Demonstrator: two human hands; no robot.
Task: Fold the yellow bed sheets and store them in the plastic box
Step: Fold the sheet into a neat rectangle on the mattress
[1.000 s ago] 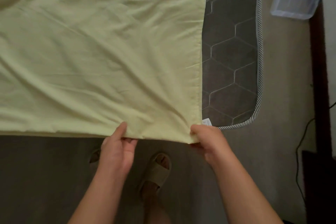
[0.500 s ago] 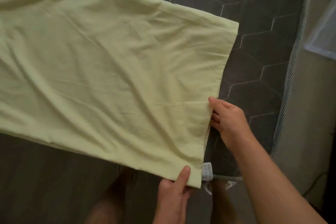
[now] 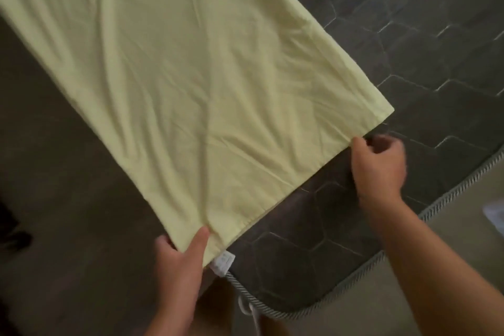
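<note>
A pale yellow bed sheet (image 3: 174, 68), folded into a long strip, lies flat across a dark grey mattress (image 3: 425, 43) with a hexagon quilt pattern. Its short end faces me and runs diagonally. My left hand (image 3: 181, 259) pinches the near corner of that end, thumb on top, beside a small white label (image 3: 224, 261). My right hand (image 3: 380, 166) grips the same short edge further along, near the far corner, fingers curled under the fabric. The plastic box is not clearly in view.
The mattress's striped piped edge (image 3: 447, 199) curves round its corner at lower right. Beyond it is beige floor with a pale, blurred object (image 3: 495, 214) at the frame's right edge. The mattress side falls away dark at lower left.
My view has swung left and tilted, so the sheet's end now runs diagonally. My right hand slid along the short edge towards the far corner; my left hand keeps the near corner.
</note>
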